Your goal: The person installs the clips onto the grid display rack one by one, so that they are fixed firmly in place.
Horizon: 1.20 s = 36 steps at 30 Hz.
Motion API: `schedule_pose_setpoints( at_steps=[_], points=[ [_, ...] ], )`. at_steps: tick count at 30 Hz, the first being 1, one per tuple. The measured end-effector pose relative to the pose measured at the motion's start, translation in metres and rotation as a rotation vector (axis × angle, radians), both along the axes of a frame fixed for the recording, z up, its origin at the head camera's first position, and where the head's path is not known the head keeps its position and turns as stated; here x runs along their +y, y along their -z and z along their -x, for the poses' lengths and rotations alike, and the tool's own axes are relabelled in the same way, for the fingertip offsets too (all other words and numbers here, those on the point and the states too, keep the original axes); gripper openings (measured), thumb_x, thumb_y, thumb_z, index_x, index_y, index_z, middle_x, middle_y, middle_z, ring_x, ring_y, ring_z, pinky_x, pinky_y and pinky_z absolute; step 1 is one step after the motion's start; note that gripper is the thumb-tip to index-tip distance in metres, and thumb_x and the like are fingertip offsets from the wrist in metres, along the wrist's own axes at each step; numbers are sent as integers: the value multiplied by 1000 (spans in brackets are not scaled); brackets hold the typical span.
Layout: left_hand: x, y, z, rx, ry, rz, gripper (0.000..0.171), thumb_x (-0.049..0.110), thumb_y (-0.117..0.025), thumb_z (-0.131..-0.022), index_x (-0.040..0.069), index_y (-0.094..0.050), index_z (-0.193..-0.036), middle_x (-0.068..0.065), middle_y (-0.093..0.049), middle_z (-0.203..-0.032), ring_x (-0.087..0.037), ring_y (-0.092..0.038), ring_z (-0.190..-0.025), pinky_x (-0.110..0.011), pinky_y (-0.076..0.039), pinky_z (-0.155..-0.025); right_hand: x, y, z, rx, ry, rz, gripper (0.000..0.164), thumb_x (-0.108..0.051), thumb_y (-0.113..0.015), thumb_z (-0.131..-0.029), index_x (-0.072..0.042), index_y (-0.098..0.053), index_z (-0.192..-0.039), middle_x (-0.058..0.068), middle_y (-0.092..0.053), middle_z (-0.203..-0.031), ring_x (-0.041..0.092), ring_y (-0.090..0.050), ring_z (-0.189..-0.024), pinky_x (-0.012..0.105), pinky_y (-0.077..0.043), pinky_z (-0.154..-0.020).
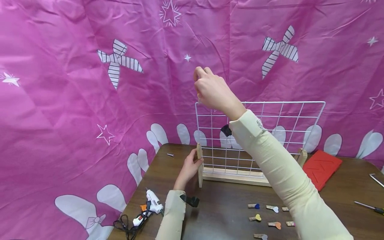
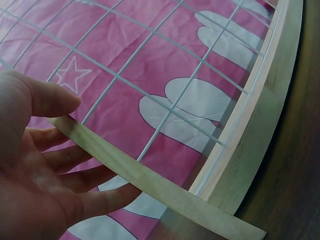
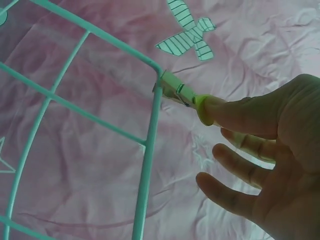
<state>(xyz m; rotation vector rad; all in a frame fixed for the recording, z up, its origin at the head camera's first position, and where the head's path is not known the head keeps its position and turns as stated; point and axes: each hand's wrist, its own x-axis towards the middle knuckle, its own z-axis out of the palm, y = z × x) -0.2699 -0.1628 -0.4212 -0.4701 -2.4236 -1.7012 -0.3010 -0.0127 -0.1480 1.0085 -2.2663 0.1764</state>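
Observation:
A white wire grid [image 1: 285, 101] stands upright in a wooden stand [image 1: 234, 178] on the brown table. My right hand [image 1: 212, 90] is at the grid's upper left corner. In the right wrist view, its thumb and forefinger pinch a small wooden clothespin [image 3: 178, 90] with a yellow-green end, whose tip meets the corner wire; the other fingers are spread. Lower down, my left hand [image 1: 189, 165] holds the stand's left wooden upright [image 2: 135, 172], thumb on one side and fingers on the other, as the left wrist view shows.
Several heart-topped clothespins, among them a blue one [image 1: 253, 206] and an orange one [image 1: 274, 225], lie in front. A glue gun [image 1: 154, 201] with its black cord [image 1: 127, 230] is at left. A red sheet [image 1: 325, 166] and a screwdriver [image 1: 369, 206] lie at right.

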Motion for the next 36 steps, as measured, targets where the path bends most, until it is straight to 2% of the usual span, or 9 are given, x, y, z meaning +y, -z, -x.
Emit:
schedule_pose_setpoints(
  at_steps=[7,15,19,22,25,30,36],
  points=[
    [1,-1,1,7,2,-10,42,0,-52,-91,-6,-39,-130,-27,-49,-126,-38,-48,-117,-47,-41,-97,-5,-2,2,-14,30,-50,21,2,-46,-74,-8,-59,-62,4,-47,-103,27,-42,-94,40,-46,-57],
    [4,-1,4,23,15,-25,41,1,-52,-91,-7,-39,-129,-29,-49,-125,-41,-47,-118,-46,-41,-97,-9,-9,8,-87,65,-131,18,3,-47,-73,-7,-61,-66,6,-47,-104,29,-42,-95,41,-49,-59],
    [4,0,4,15,6,-20,41,-1,-52,-91,-8,-40,-129,-30,-49,-124,-39,-47,-117,-45,-41,-97,-6,-8,3,-170,120,-154,13,-6,-51,-81,-8,-62,-75,9,-45,-103,30,-40,-92,41,-47,-62],
    [3,2,4,14,-3,-20,41,-2,-52,-90,-7,-40,-129,-30,-49,-124,-38,-48,-117,-46,-41,-97,2,-3,-2,-189,139,-130,11,-17,-53,-86,-9,-60,-82,10,-43,-103,29,-40,-90,41,-44,-66],
    [4,3,3,18,2,-22,41,-1,-52,-90,-7,-41,-128,-30,-50,-123,-38,-48,-116,-46,-41,-97,16,6,-8,-145,106,-41,14,-21,-55,-87,-8,-59,-88,9,-45,-102,29,-41,-90,40,-41,-68],
    [5,2,2,31,5,-30,41,0,-53,-89,-9,-41,-128,-29,-52,-120,-40,-49,-114,-46,-42,-96,45,21,-21,-54,2,93,17,-13,-58,-83,-6,-62,-98,9,-50,-102,29,-45,-91,41,-40,-68],
    [2,-1,2,31,-4,-30,41,0,-53,-90,-11,-40,-128,-30,-51,-121,-41,-49,-115,-46,-42,-97,76,47,-33,-11,-104,185,14,-9,-61,-82,-5,-64,-94,8,-53,-96,26,-48,-83,37,-41,-64]
  ],
)
